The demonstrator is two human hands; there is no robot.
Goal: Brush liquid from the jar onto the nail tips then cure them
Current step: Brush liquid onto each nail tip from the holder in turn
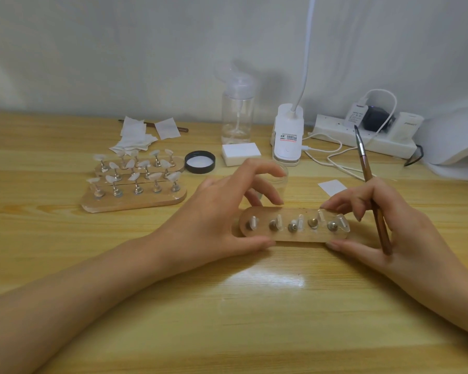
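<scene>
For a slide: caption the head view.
Left hand and right hand hold the nail-tip stand; the right also grips a brush.

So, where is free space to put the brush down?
Widest bare patch: the table in front of the held stand, between left forearm and right forearm. Also a strip between the two loaded stands and the left forearm. Crowded: the back row from the wipes to the power strip, and cables beside the nail lamp.
</scene>
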